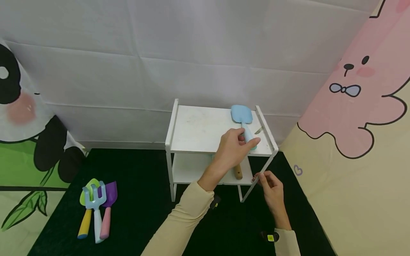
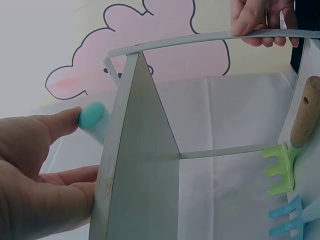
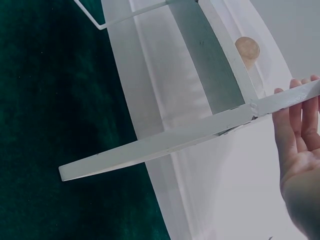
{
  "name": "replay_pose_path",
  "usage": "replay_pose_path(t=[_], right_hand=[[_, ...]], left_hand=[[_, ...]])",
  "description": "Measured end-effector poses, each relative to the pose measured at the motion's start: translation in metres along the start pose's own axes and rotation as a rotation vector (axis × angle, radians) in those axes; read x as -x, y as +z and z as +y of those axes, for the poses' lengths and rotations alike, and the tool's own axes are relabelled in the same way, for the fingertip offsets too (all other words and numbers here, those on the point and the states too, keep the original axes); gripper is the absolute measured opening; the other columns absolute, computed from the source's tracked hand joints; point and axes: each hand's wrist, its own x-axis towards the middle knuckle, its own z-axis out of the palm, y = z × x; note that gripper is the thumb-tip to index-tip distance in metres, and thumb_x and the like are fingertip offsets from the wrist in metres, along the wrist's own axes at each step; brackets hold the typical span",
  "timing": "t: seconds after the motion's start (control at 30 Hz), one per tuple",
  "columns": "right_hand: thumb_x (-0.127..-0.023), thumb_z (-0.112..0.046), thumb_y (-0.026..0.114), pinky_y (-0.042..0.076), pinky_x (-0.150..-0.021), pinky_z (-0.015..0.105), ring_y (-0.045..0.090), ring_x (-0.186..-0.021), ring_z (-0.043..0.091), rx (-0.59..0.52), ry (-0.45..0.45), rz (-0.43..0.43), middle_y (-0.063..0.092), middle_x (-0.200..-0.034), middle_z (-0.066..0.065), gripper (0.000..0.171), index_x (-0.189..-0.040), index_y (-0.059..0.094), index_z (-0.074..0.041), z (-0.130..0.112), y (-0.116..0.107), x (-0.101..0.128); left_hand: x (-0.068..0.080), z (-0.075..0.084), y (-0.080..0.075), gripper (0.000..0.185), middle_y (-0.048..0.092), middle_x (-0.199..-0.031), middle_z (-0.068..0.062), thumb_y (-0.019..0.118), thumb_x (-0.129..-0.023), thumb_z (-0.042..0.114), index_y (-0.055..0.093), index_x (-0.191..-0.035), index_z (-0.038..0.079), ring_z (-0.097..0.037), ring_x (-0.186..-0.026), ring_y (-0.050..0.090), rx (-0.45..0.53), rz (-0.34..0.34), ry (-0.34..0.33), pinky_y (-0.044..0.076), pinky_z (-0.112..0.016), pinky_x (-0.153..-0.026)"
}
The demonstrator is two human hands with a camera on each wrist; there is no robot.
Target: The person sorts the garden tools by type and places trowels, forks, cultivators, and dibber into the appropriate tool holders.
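A light blue toy shovel lies along the right part of the white shelf's upper board, its handle toward me. My left hand pinches that handle between thumb and fingers. In the left wrist view, the thumb touches the handle's teal end, while the lower fingers are at the board's edge. The rest of the shovel is hidden there. My right hand holds the shelf's right front leg; in the right wrist view its fingers lie behind the white bar.
On the lower board are a wooden handle, a green toy fork and a blue toy fork. At left on the dark green cloth lie a pale blue fork, a purple shovel and a green, yellow-handled trowel. White fabric hangs behind.
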Motion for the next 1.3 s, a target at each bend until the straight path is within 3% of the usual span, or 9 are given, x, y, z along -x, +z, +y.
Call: replay_pose_path(t=[0.2, 0.4, 0.57, 0.77, 1.0, 1.3], right_hand=[[-0.108, -0.004, 0.050, 0.057, -0.090, 0.022, 0.069, -0.093, 0.013, -0.001, 0.003, 0.002, 0.071, -0.100, 0.013, 0.020, -0.101, 0.061, 0.011, 0.001, 0.000, 0.000], [-0.108, -0.004, 0.049, 0.056, -0.090, 0.022, 0.069, -0.094, 0.013, -0.010, -0.001, -0.018, 0.072, -0.099, 0.001, 0.020, -0.102, 0.060, 0.011, -0.001, 0.000, 0.001], [-0.108, -0.003, 0.048, 0.055, -0.091, 0.021, 0.069, -0.096, 0.012, -0.014, -0.003, -0.037, 0.072, -0.102, 0.008, 0.020, -0.104, 0.059, 0.013, -0.002, 0.000, 0.001], [-0.108, -0.004, 0.049, 0.057, -0.091, 0.023, 0.070, -0.094, 0.012, -0.025, -0.002, -0.016, 0.072, -0.100, 0.005, 0.021, -0.102, 0.060, 0.013, -0.003, 0.000, 0.000], [-0.109, -0.005, 0.048, 0.056, -0.092, 0.023, 0.071, -0.093, 0.011, -0.031, -0.012, -0.043, 0.072, -0.100, -0.004, 0.022, -0.104, 0.058, 0.014, 0.000, -0.001, -0.001], [-0.108, -0.004, 0.050, 0.057, -0.090, 0.023, 0.072, -0.090, 0.012, -0.023, 0.011, -0.002, 0.072, -0.098, 0.003, 0.020, -0.102, 0.060, 0.013, -0.001, 0.001, 0.000]], left_hand=[[0.000, -0.001, 0.000, 0.028, 0.064, -0.103, -0.017, 0.073, -0.098, 0.025, 0.067, -0.096, -0.002, -0.020, -0.089, 0.064, -0.014, 0.000, 0.007, 0.057, -0.024, -0.076], [0.002, 0.000, -0.001, 0.042, 0.064, -0.114, -0.020, 0.072, -0.098, 0.026, 0.065, -0.126, -0.006, -0.026, -0.098, 0.066, -0.004, 0.009, -0.024, 0.059, -0.030, -0.083], [0.006, 0.001, -0.002, 0.055, 0.062, -0.122, -0.021, 0.072, -0.099, 0.027, 0.057, -0.141, -0.004, -0.028, -0.104, 0.066, 0.033, 0.027, -0.063, 0.060, -0.033, -0.086], [0.015, 0.001, -0.006, 0.050, 0.063, -0.127, -0.018, 0.070, -0.100, 0.026, 0.059, -0.140, -0.002, -0.029, -0.108, 0.069, 0.103, 0.047, -0.068, 0.059, -0.032, -0.090], [0.026, -0.002, -0.010, 0.039, 0.068, -0.124, -0.016, 0.068, -0.100, 0.020, 0.065, -0.131, -0.003, -0.026, -0.105, 0.069, 0.163, 0.070, 0.003, 0.058, -0.028, -0.091], [0.041, -0.006, -0.014, 0.031, 0.073, -0.114, -0.012, 0.067, -0.101, 0.020, 0.071, -0.124, 0.000, -0.021, -0.099, 0.070, 0.202, 0.080, 0.036, 0.058, -0.025, -0.089]])
